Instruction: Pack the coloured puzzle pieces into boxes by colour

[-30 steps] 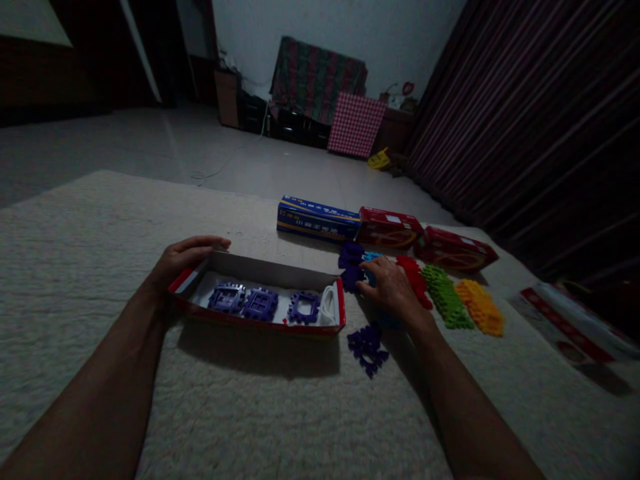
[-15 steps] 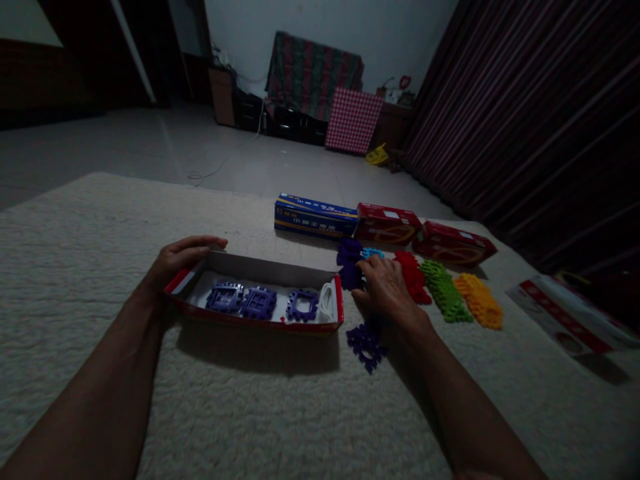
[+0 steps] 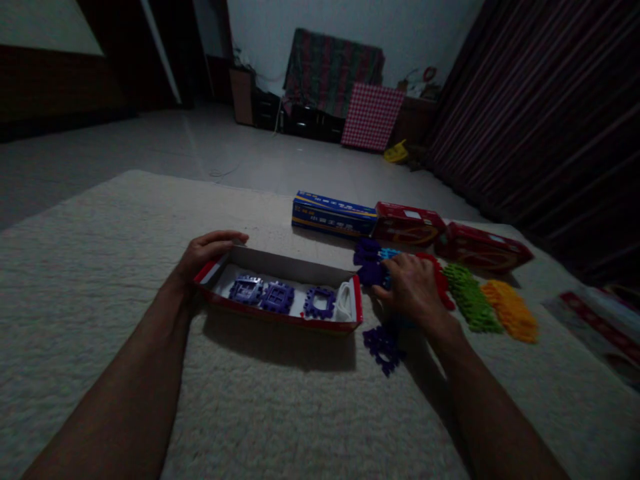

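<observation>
On a pale quilt we have an open red-trimmed cardboard box. Our left hand grips its left end; our right hand, palm down, fingers curled, is at the purple stack rightward, and we cannot tell if it grips anything. Inside the box lie three purple interlocking tiles and a white cord.

The head camera looks forward and down at the nearby open box.
</observation>
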Demonstrator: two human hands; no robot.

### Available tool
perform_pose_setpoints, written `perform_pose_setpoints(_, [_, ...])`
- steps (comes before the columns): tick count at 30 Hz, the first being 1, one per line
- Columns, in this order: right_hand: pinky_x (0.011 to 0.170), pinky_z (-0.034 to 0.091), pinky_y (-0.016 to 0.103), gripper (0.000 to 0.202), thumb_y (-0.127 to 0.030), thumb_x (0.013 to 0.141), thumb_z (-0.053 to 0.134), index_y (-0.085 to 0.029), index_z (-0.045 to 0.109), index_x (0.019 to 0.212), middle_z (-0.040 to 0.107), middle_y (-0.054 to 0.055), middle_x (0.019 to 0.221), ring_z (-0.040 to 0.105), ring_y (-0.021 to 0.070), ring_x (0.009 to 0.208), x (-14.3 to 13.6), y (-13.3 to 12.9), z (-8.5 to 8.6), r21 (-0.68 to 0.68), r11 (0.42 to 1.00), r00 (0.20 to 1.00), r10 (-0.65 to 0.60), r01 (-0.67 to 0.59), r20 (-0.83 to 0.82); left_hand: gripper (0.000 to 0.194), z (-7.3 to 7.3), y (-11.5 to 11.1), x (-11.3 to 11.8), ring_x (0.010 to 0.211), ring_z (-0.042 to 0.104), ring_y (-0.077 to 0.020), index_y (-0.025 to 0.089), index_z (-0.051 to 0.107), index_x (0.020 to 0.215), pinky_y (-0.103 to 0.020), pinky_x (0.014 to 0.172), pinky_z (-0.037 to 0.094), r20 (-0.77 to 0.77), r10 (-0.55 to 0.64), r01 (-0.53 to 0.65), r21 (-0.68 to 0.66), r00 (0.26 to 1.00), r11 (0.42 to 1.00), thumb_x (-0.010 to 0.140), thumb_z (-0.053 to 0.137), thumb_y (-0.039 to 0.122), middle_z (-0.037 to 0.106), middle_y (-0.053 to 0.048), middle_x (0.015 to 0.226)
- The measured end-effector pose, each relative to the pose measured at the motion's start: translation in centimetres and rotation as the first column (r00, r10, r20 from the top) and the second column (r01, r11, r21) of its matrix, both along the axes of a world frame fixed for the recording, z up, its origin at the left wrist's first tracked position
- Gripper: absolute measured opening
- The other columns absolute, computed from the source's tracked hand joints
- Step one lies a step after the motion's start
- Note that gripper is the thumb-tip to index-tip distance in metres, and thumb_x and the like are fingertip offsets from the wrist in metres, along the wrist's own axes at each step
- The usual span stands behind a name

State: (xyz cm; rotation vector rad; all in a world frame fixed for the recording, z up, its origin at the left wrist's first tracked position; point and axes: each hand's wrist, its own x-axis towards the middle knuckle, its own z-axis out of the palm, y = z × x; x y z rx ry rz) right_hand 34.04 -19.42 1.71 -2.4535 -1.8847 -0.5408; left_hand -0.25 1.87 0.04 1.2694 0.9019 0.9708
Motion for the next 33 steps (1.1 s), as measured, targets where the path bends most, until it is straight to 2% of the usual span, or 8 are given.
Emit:
perform_pose_setpoints(3, [0.082, 0.043, 0.052, 0.038, -0.043, 0.085, 0.062, -0.017, 0.069, 0.113, 0.066, 0.019, 0.108, 0.058, 0.0389, 0.099, 0.6, -0.1, 2.2, 0.175, 0.982, 0.996, 0.081, -0.072, -0.043, 0.027, -0.3, 0.4, 0.0, 0.084, 0.068, -0.0244, 0.021, 0.080, 0.086, -0.034, 0.073, 0.053, 0.016, -0.014, 0.013, 0.033, 1.000, 0.999, 0.061, 0.079, 0.031, 0.078, -0.007, 0.099])
perform_pose_setpoints(6, [0.078, 0.048, 0.052, 0.043, -0.050, 0.084, 0.064, -0.020, 0.069, 0.113, 0.064, 0.017, 0.110, 0.061, 0.0387, 0.099, -0.8, 0.9, 5.1, 0.271, 0.930, 0.939, 0.298, -0.247, -0.170, 0.025, -0.6, 0.6, 0.0, 0.087, 0.069, -0.0253, 0.022, 0.080, 0.085, -0.036, 0.075, 0.054, 0.026, -0.039, 0.037, 0.058, 0.999, 0.998, 0.061, 0.077, 0.031, 0.078, -0.007, 0.102])
perform_pose_setpoints(8, [0.080, 0.050, 0.050, 0.041, -0.049, 0.082, 0.068, -0.022, 0.069, 0.112, 0.065, 0.014, 0.107, 0.062, 0.0348, 0.099, -3.6, 2.2, 6.9, 0.295, 0.880, 0.871, 0.442, -0.373, -0.216, 0.027, -0.8, 0.5, 0.0, 0.087, 0.069, -0.0251, 0.021, 0.079, 0.088, -0.037, 0.075, 0.054, 0.045, -0.051, 0.048, 0.058, 0.998, 0.997, 0.063, 0.076, 0.032, 0.078, -0.008, 0.104])
perform_pose_setpoints(11, [0.081, 0.051, 0.043, 0.040, -0.044, 0.081, 0.071, -0.021, 0.069, 0.114, 0.065, 0.012, 0.105, 0.063, 0.0287, 0.094, -9.4, 4.5, 8.3, 0.213, 0.854, 0.812, 0.518, -0.474, -0.271, 0.029, -1.0, 0.5, 0.0, 0.088, 0.069, -0.0249, 0.019, 0.079, 0.092, -0.038, 0.078, 0.054, 0.073, -0.058, 0.055, 0.038, 0.996, 0.998, 0.065, 0.076, 0.031, 0.078, -0.009, 0.106])
perform_pose_setpoints(14, [0.075, 0.050, 0.036, 0.038, -0.039, 0.083, 0.070, -0.018, 0.068, 0.114, 0.065, 0.012, 0.104, 0.063, 0.0249, 0.089, -14.6, 6.7, 8.2, 0.016, 0.855, 0.817, 0.502, -0.519, -0.284, 0.029, -1.1, 0.7, 0.0, 0.093, 0.069, -0.0259, 0.018, 0.078, 0.091, -0.040, 0.083, 0.054, 0.091, -0.079, 0.075, 0.045, 0.993, 0.996, 0.065, 0.076, 0.029, 0.077, -0.010, 0.107])
perform_pose_setpoints(17, [0.069, 0.047, 0.033, 0.033, -0.038, 0.084, 0.067, -0.017, 0.068, 0.110, 0.068, 0.011, 0.102, 0.064, 0.0223, 0.082, -17.3, 8.5, 7.1, -0.159, 0.833, 0.832, 0.474, -0.530, -0.289, 0.028, -1.2, 1.0, 0.0, 0.098, 0.069, -0.0270, 0.018, 0.078, 0.090, -0.042, 0.089, 0.053, 0.104, -0.093, 0.087, 0.060, 0.990, 0.994, 0.064, 0.077, 0.029, 0.077, -0.010, 0.107])
perform_pose_setpoints(24, [0.063, 0.044, 0.032, 0.024, -0.038, 0.082, 0.069, -0.021, 0.069, 0.100, 0.072, 0.009, 0.090, 0.065, 0.0216, 0.075, -18.1, 10.7, 4.8, -0.261, 0.802, 0.829, 0.446, -0.538, -0.339, 0.027, -1.3, 1.0, 0.1, 0.101, 0.070, -0.0282, 0.019, 0.078, 0.090, -0.044, 0.091, 0.053, 0.104, -0.088, 0.083, 0.044, 0.991, 0.996, 0.065, 0.076, 0.029, 0.077, -0.011, 0.109])
perform_pose_setpoints(33, [0.062, 0.044, 0.033, 0.027, -0.039, 0.084, 0.066, -0.017, 0.071, 0.099, 0.074, 0.013, 0.092, 0.068, 0.0239, 0.076, -19.2, 10.8, 5.2, -0.280, 0.808, 0.837, 0.414, -0.519, -0.357, 0.028, -1.1, 1.2, 0.0, 0.099, 0.070, -0.0278, 0.018, 0.078, 0.088, -0.045, 0.092, 0.051, 0.091, -0.098, 0.091, 0.071, 0.991, 0.993, 0.062, 0.076, 0.029, 0.078, -0.010, 0.106])
